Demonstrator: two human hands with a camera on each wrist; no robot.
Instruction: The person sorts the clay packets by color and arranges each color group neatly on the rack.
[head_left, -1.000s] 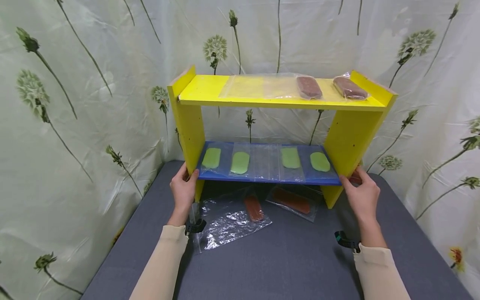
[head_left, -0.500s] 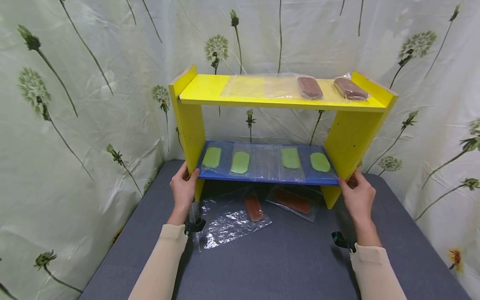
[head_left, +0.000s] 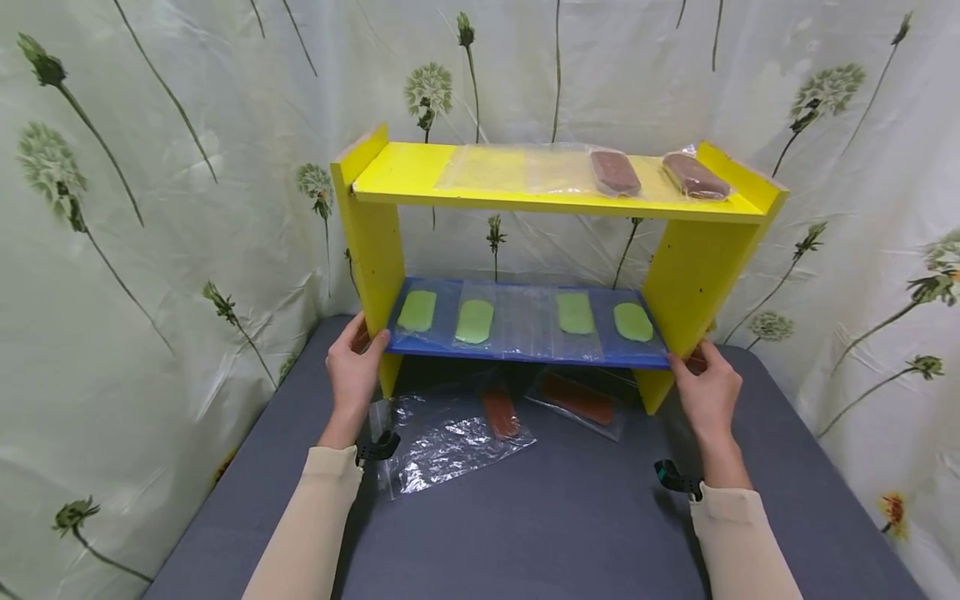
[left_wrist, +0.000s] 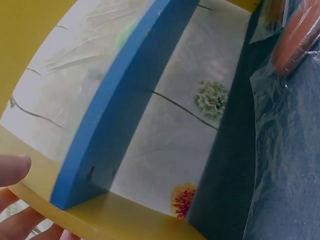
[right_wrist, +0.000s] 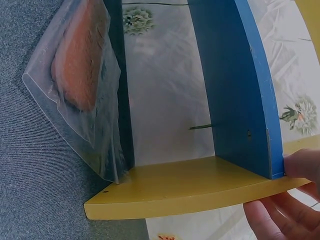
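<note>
Left hand (head_left: pixel 352 367) and right hand (head_left: pixel 707 387) each clamp one side of the yellow painted shelf unit (head_left: pixel 558 205) with its blue lower board (head_left: pixel 525 359), toward the back of the grey counter (head_left: pixel 570 533); I'd keep both grips even and level, lest the bagged flat green slabs (head_left: pixel 575 314) slide.

- Flowered curtain (head_left: pixel 112 375) behind
- Dark table (head_left: pixel 570 517)
- Two red bars (head_left: pixel 500 413), bagged, on the table
- Four green bars (head_left: pixel 475 321) in a row
- Two brown bars (head_left: pixel 615 172), bagged
</note>
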